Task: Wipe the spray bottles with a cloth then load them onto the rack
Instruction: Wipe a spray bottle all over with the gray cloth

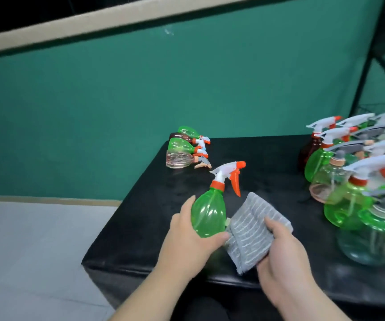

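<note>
Wiping was the step in hand, judged from the contact between cloth and bottle. The left hand (186,235) gripped the translucent green, pear-shaped plastic spray bottle (208,214) round its lower body, with thumb and fingers curled about it. The bottle stood roughly upright over the surface near the front edge of the black, matt-covered table (140,228). Whether its base rested on the surface could not be determined.

The right hand (282,258) pinched the folded grey cloth with ribbed pale stripes (251,230), thumb on top and fingers beneath. One cloth edge touched the bottle's lower right side.

The bottle wall appeared smooth, glossy and thin. Its white trigger head carried an orange collar, lever and nozzle tip.

The next move probably called for:
- sweeping the cloth round the body;
- turning the bottle in the left hand;
- keeping a firm grip, as smooth plastic might slip.

Four small spray bottles (186,147) lay on their sides at the far left corner. A crowd of standing spray bottles (349,181) occupied the right edge. The black metal-framed rack (367,66) stood beyond the far right corner, and loading had not begun for this bottle.
</note>
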